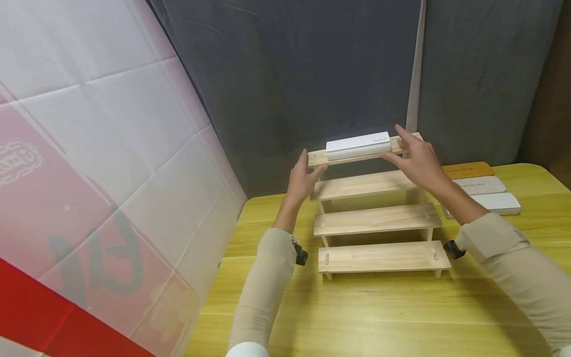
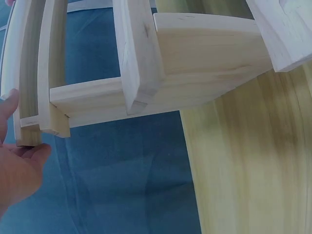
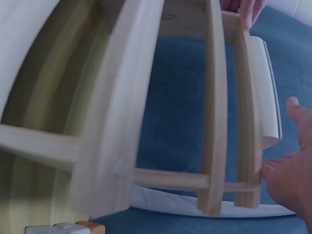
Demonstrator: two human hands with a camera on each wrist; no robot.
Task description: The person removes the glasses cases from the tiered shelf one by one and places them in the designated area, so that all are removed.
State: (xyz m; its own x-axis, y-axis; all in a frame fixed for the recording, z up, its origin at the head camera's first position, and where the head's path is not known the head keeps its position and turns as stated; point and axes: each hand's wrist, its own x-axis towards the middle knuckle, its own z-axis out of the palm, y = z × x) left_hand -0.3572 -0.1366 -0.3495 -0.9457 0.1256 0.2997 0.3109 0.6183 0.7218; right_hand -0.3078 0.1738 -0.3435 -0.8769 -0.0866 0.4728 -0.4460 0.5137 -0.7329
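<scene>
A four-tier wooden display rack stands on the table, its tiers stepping up toward the back. On its top tier lies a long white case with small dark lettering. My left hand holds the left end of that tier, thumb at the front edge; in the left wrist view, fingertips sit against the board's end. Beside the case's right end, my right hand has thumb and index finger spread apart. Its thumb meets the tier's edge in the right wrist view, while the index finger stands free.
Right of the rack lie an orange case and two more white cases in a row. A dark grey partition rises behind the table. A printed white and pink sheet stands along the left.
</scene>
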